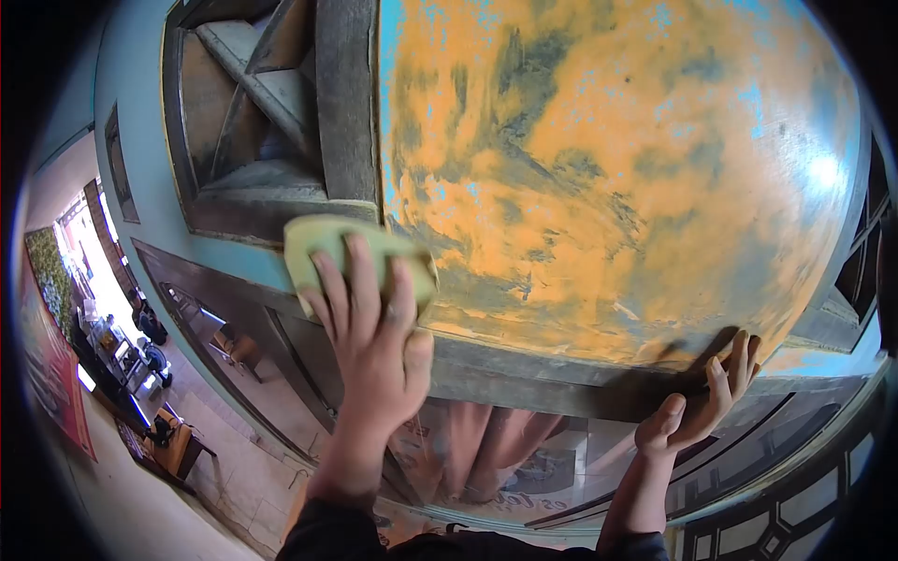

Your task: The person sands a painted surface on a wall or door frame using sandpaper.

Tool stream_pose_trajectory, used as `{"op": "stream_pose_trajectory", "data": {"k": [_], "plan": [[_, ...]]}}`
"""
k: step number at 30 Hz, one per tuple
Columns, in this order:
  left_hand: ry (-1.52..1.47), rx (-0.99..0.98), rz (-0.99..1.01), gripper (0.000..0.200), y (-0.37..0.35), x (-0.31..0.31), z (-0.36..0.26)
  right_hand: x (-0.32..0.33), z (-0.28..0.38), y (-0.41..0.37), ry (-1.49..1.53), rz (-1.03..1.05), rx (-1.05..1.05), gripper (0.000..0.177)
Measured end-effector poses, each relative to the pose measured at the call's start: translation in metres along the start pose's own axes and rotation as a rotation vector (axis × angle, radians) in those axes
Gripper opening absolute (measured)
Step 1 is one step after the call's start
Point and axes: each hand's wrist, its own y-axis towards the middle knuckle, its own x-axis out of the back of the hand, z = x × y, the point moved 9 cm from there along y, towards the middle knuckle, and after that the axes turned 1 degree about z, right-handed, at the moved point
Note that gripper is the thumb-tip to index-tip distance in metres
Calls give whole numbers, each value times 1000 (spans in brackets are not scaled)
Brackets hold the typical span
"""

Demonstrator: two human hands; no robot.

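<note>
My left hand [367, 332] presses a pale yellow-green pad [321, 245], perhaps a sponge, against the lower left corner of a painted panel [580, 187]. Its fingers are spread over the pad, thumb at the right. Orange paint with worn dark patches and blue flecks covers the panel. A dark wooden frame [351, 112] borders it on the left. My right hand [702, 402] holds nothing; its fingers are stretched up against the panel's lower right edge, thumb apart.
Carved wooden lattice [257, 89] stands left of the panel. Below are glass panes with a reddish curtain [468, 439] behind. Down at the far left, a room holds a wooden table [175, 453] and a fan [154, 357]. More latticework [795, 510] is at the lower right.
</note>
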Motion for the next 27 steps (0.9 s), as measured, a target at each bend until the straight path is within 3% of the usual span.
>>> {"op": "stream_pose_trajectory", "data": {"k": [3, 8, 15, 20, 27], "plan": [[34, -18, -44, 60, 33, 12, 3, -1, 0, 1, 9, 4, -2, 44], [46, -53, 53, 65, -21, -7, -12, 0, -2, -4, 51, -12, 9, 45], [50, -60, 11, 62, 25, 11, -9, -2, 0, -2, 14, -19, -7, 45], [29, -22, 65, 64, -37, -11, -5, -1, 0, -4, -5, 2, 9, 44], [-1, 55, 6, 63, -6, 8, 23, -2, -2, -6, 11, 3, -1, 44]]}}
